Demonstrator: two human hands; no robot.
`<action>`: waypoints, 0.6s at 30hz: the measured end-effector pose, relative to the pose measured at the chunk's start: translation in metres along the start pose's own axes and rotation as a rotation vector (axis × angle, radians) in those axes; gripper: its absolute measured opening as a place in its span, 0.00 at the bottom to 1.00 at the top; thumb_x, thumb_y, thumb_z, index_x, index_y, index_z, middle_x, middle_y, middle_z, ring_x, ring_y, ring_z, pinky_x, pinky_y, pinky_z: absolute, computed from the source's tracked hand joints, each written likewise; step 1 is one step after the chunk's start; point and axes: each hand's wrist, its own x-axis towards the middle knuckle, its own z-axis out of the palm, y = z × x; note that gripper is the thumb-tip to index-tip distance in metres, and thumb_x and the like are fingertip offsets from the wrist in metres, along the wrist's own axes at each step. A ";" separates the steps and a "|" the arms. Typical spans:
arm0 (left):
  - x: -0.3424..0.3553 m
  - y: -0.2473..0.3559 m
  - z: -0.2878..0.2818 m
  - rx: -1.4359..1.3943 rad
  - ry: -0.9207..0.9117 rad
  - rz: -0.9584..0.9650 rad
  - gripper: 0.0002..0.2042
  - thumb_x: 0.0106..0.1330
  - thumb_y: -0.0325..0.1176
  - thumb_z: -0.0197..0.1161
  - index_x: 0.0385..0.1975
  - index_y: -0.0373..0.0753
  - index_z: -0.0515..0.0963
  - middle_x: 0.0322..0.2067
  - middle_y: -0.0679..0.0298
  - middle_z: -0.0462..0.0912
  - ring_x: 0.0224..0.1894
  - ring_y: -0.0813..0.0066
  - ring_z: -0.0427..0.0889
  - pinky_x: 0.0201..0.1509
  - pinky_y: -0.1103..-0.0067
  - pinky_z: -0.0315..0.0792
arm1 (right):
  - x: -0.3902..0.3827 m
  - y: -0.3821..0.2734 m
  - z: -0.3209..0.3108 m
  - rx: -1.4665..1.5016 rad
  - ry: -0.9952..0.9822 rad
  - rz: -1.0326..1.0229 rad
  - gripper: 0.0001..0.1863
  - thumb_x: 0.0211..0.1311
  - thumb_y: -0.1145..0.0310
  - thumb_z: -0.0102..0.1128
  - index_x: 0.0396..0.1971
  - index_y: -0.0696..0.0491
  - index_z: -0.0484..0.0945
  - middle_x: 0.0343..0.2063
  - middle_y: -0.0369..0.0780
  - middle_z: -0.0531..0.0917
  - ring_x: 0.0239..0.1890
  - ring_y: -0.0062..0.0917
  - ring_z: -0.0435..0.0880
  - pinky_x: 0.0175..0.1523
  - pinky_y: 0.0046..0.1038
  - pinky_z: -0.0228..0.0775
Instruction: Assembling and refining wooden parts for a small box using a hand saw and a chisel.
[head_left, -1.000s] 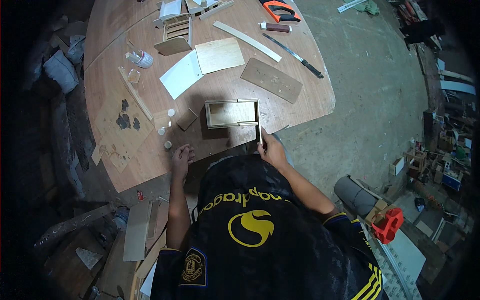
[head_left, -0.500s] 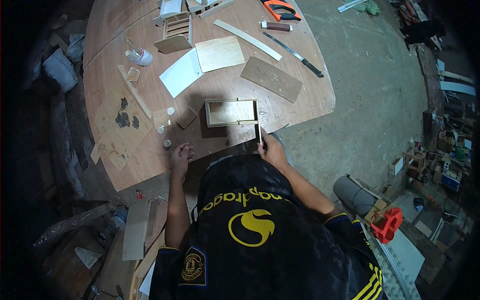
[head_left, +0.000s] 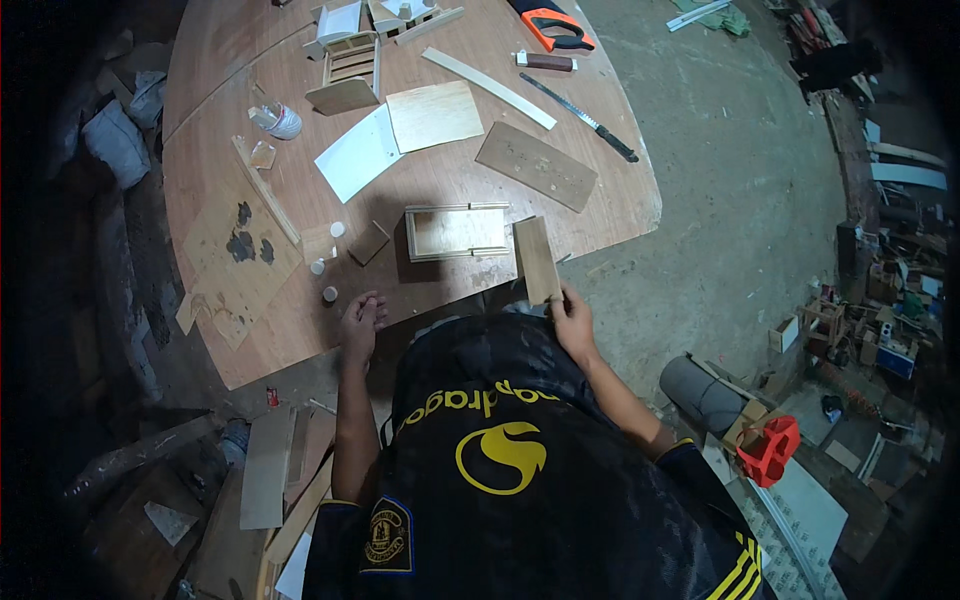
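Observation:
My right hand (head_left: 572,322) grips the lower end of a small flat wooden board (head_left: 541,265), held tilted just past the table's near edge, its broad face showing. Left of that board lies a small open wooden box (head_left: 452,232) on the table, its right end towards the board, with thin strips along its long sides. Over the near table edge, my left hand (head_left: 364,322) has loosely curled fingers, a little apart, with nothing seen in them. Closest to it is a small white round cap (head_left: 330,294). A small brown wooden block (head_left: 369,243) sits between the caps and the box.
Behind the box lie a white sheet (head_left: 358,155), a pale thin panel (head_left: 435,116), a brown board (head_left: 537,166) and a long strip (head_left: 490,88). A thin saw blade with a black handle (head_left: 615,143) and an orange-handled saw (head_left: 556,27) lie far right. A glue-stained panel (head_left: 236,250) is left.
My right hand has moved slightly right and turned the wooden board from edge-on to showing its broad face, away from the box's end. My left hand stays nearly still.

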 end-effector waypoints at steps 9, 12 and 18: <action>-0.031 0.088 0.074 0.069 -0.326 0.393 0.13 0.70 0.34 0.54 0.50 0.34 0.74 0.42 0.64 0.80 0.43 0.78 0.78 0.48 0.81 0.71 | -0.038 -0.080 -0.036 0.632 -0.216 -0.083 0.22 0.69 0.72 0.48 0.61 0.61 0.64 0.29 0.36 0.78 0.31 0.18 0.77 0.39 0.21 0.70; -0.051 0.122 0.107 0.099 -0.536 0.511 0.15 0.70 0.32 0.54 0.52 0.31 0.72 0.44 0.63 0.80 0.47 0.77 0.77 0.53 0.80 0.70 | -0.045 -0.108 -0.030 0.620 -0.310 -0.143 0.21 0.69 0.72 0.48 0.60 0.62 0.65 0.29 0.36 0.78 0.31 0.18 0.77 0.40 0.22 0.70; -0.082 0.150 0.131 -0.046 -0.668 0.401 0.12 0.72 0.31 0.50 0.48 0.30 0.72 0.38 0.63 0.80 0.41 0.83 0.76 0.47 0.82 0.71 | -0.055 -0.131 -0.013 0.459 -0.490 -0.270 0.22 0.68 0.73 0.51 0.60 0.62 0.65 0.31 0.36 0.79 0.32 0.16 0.76 0.40 0.20 0.69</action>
